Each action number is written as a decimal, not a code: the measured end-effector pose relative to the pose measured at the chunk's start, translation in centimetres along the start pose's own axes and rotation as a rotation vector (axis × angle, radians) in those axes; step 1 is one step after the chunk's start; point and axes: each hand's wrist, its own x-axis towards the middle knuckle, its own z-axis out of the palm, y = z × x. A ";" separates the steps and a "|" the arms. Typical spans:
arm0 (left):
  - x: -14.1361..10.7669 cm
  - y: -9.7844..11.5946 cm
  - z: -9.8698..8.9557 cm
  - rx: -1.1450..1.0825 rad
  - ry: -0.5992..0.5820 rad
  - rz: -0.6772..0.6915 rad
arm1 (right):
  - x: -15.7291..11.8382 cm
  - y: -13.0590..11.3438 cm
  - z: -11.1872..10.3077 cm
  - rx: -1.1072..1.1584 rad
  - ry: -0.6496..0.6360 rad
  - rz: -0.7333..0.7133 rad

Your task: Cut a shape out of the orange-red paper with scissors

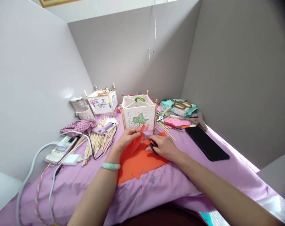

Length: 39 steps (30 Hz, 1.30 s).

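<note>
Orange paper piece [134, 145] and dark-handled scissors [151, 143], held close together over an orange sheet [147, 163].
The paper piece is narrow at its top and stands aslant; the scissors point up and leftward, the blades at its edge, though it is difficult to say if they bite the paper. The sheet lies flat on the desk [166, 177].

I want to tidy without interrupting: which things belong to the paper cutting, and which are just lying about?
For the cutting:
orange paper piece, in the left hand
black-handled scissors, in the right hand
orange sheet beneath

Seemingly just lying about:
black phone
checked cloth
lidded jar
glue gun
</note>
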 end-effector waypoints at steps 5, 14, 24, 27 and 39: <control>-0.1 0.2 0.1 0.040 0.029 -0.015 | 0.1 0.2 0.1 -0.046 -0.001 0.002; 0.0 0.1 -0.1 0.055 0.049 -0.003 | 0.1 0.0 0.0 -0.010 -0.002 0.001; 0.0 0.3 0.0 0.156 -0.008 0.044 | 0.1 0.0 0.0 -0.011 0.010 -0.013; -0.1 0.2 0.0 0.145 0.001 0.014 | 0.1 0.1 0.1 -0.028 0.005 -0.010; -0.1 0.1 0.0 0.135 0.003 -0.008 | 0.2 0.2 0.2 -0.035 0.009 -0.007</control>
